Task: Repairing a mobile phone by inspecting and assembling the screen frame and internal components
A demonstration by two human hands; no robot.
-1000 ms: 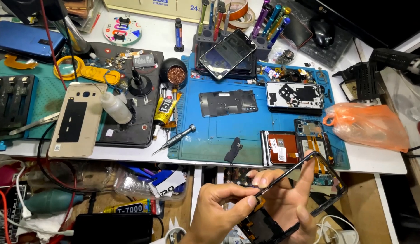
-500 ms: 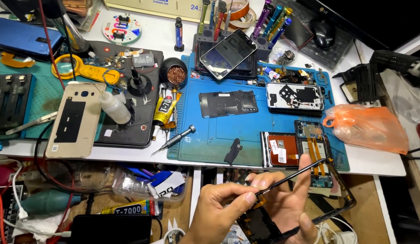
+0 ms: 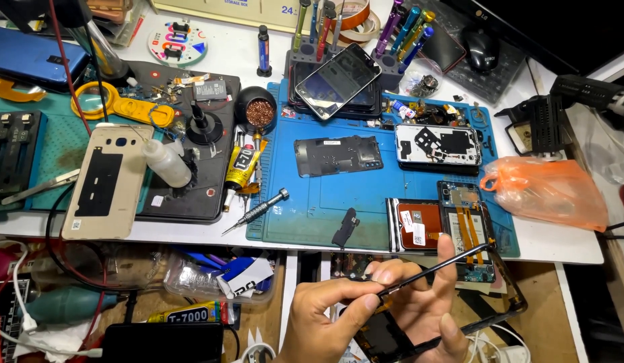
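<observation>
Below the table's front edge, both of my hands hold a thin black phone frame (image 3: 473,253) tilted on its side. My left hand (image 3: 329,319) pinches its long upper edge between thumb and fingertips. From behind and below, my right hand (image 3: 429,312) supports the frame, with one finger raised past the edge. Just beyond them, an opened phone (image 3: 436,225) with an orange inner part and flex cables lies on the blue work mat (image 3: 312,208). Part of the frame's lower side is hidden by my hands.
On the mat lie a small screwdriver (image 3: 258,210), a small black part (image 3: 344,228), a grey inner plate (image 3: 339,154), a white-backed phone body (image 3: 438,144) and a phone with a dark screen (image 3: 339,81). An orange plastic bag (image 3: 547,191) sits right; a gold back cover (image 3: 107,181) and glue tube (image 3: 241,168) left.
The frame and both hands have shifted slightly down and to the right. My grip on it looks the same.
</observation>
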